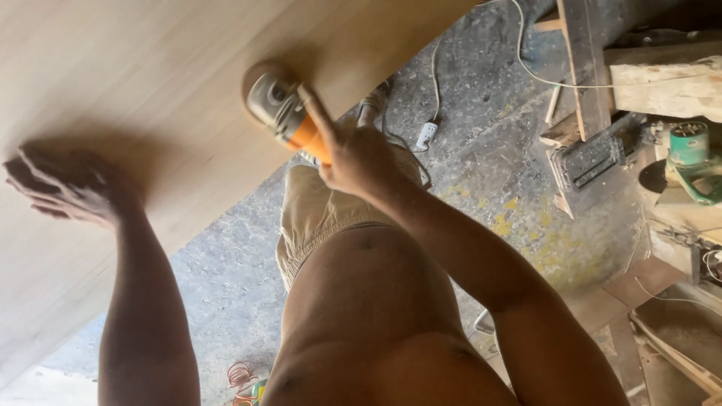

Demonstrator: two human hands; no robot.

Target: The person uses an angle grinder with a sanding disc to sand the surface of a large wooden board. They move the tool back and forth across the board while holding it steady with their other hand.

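A large pale wooden board fills the upper left of the head view. My right hand grips an orange and grey power sander, whose pad rests on the board near its edge; my forefinger lies stretched along the tool's body. My left hand lies flat on the board further left, fingers together, palm down on the wood. The sander's white cord trails over the floor to a plug strip.
A grey concrete floor with yellow stains lies below the board. Wooden beams and planks stand at the right, beside a green power tool and a dark metal part. An orange wire coil lies at the bottom.
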